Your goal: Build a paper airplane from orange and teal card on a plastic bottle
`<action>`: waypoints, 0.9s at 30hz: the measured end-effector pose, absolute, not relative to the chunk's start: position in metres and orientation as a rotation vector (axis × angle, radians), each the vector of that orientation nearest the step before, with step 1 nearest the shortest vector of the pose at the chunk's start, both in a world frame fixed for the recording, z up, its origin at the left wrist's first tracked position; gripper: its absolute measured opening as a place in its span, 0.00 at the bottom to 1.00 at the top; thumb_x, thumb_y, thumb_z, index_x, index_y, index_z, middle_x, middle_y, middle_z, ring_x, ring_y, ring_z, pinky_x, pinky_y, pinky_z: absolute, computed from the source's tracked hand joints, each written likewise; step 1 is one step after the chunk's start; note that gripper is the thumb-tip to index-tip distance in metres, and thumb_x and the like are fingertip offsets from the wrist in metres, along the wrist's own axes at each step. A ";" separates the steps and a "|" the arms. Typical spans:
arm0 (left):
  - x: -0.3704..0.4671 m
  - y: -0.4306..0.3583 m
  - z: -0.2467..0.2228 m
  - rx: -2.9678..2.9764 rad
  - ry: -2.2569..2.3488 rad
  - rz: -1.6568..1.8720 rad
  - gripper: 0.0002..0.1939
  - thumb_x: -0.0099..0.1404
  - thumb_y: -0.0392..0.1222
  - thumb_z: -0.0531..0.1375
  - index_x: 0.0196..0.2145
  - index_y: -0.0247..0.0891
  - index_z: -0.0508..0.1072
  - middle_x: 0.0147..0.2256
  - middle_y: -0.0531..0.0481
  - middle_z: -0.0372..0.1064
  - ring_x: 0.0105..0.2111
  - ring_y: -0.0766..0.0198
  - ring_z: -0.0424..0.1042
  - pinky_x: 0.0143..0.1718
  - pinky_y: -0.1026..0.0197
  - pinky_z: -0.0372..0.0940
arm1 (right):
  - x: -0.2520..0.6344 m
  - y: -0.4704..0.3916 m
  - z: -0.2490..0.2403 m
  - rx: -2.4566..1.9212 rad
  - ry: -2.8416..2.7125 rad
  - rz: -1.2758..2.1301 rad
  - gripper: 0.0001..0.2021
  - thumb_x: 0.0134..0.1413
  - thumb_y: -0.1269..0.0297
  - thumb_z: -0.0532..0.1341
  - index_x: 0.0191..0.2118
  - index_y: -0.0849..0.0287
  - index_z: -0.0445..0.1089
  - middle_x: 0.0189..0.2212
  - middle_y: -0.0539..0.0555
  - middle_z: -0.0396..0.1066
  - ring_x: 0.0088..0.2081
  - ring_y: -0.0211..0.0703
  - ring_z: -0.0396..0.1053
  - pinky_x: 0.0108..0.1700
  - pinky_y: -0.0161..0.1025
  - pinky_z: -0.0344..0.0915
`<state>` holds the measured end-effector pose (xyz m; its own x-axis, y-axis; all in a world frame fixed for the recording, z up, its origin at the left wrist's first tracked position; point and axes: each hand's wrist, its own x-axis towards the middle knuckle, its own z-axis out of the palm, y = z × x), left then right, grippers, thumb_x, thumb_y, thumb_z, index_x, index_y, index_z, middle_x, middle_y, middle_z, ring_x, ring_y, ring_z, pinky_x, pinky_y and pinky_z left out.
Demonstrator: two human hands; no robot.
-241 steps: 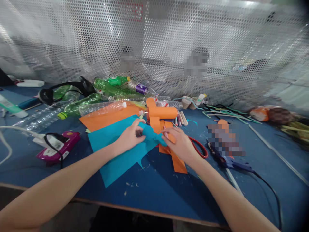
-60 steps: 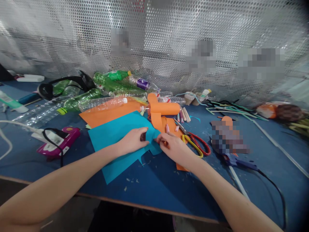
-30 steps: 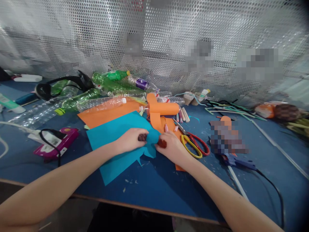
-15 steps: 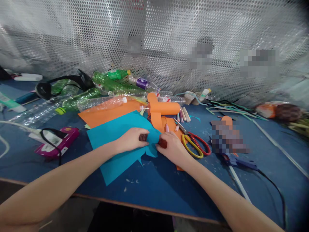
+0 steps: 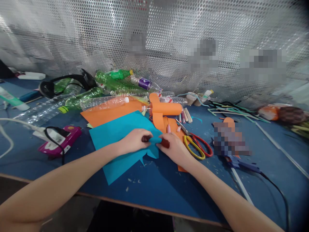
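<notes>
My left hand (image 5: pixel 135 140) and my right hand (image 5: pixel 172 146) face each other over a blue paper sheet (image 5: pixel 116 133), fingers closed. Between them they pinch a small curved piece of blue paper (image 5: pixel 155 140). Dark reddish-brown patches show at both ends of that piece, against the fingers; I cannot tell what they are. Toward me, the sheet has a jagged cut edge with a thin pointed strip. Red-and-yellow-handled scissors (image 5: pixel 195 145) lie open just right of my right hand. Behind the hands rests a bottle wrapped in orange paper (image 5: pixel 167 109), with paper strips on it.
Plastic bottles (image 5: pixel 103 98) pile up behind the orange paper sheet (image 5: pixel 108 112). A magenta device (image 5: pixel 70 137) with a cable is on the left. On the right lies a blue glue gun (image 5: pixel 241 162) with a black cord. A perforated metal panel (image 5: pixel 164 61) closes the back.
The small blue paper piece between my fingers looks flatter and narrower. My hands stay nearly in place. The whole view has shifted slightly.
</notes>
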<state>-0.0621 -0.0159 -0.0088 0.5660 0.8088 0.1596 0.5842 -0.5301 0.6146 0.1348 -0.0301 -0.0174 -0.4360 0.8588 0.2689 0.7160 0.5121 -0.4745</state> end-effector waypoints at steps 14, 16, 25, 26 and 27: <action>-0.063 -0.014 -0.006 2.327 1.145 0.589 0.06 0.58 0.41 0.59 0.27 0.37 0.71 0.26 0.51 0.68 0.27 0.64 0.66 0.27 0.63 0.57 | 0.137 -0.028 -0.018 -1.316 -2.300 0.370 0.05 0.53 0.65 0.59 0.28 0.58 0.69 0.26 0.52 0.69 0.33 0.44 0.65 0.35 0.39 0.60; -0.063 -0.013 -0.005 2.307 1.148 0.623 0.08 0.60 0.43 0.57 0.26 0.37 0.70 0.27 0.51 0.68 0.27 0.64 0.66 0.28 0.63 0.57 | 0.137 -0.030 -0.016 -1.302 -2.281 0.348 0.04 0.53 0.65 0.59 0.29 0.58 0.69 0.28 0.52 0.69 0.34 0.45 0.65 0.36 0.39 0.60; -0.068 -0.010 -0.005 2.100 1.190 0.802 0.09 0.62 0.44 0.55 0.27 0.37 0.67 0.25 0.51 0.69 0.27 0.64 0.70 0.28 0.63 0.63 | 0.137 -0.030 -0.019 -1.386 -2.136 0.157 0.19 0.43 0.57 0.65 0.42 0.55 0.63 0.34 0.53 0.71 0.38 0.52 0.65 0.45 0.52 0.57; -0.067 -0.010 -0.004 2.041 1.168 0.797 0.09 0.62 0.44 0.55 0.28 0.37 0.67 0.25 0.51 0.69 0.26 0.64 0.71 0.27 0.63 0.64 | 0.137 -0.030 -0.018 -1.376 -2.109 0.133 0.17 0.44 0.56 0.64 0.40 0.55 0.64 0.33 0.53 0.71 0.39 0.52 0.65 0.47 0.53 0.56; -0.066 -0.011 -0.004 1.988 1.144 0.797 0.09 0.62 0.44 0.54 0.29 0.37 0.68 0.25 0.51 0.69 0.25 0.64 0.71 0.27 0.63 0.65 | 0.137 -0.031 -0.016 -1.361 -2.084 0.131 0.14 0.45 0.56 0.64 0.38 0.55 0.64 0.32 0.53 0.71 0.39 0.52 0.65 0.47 0.53 0.56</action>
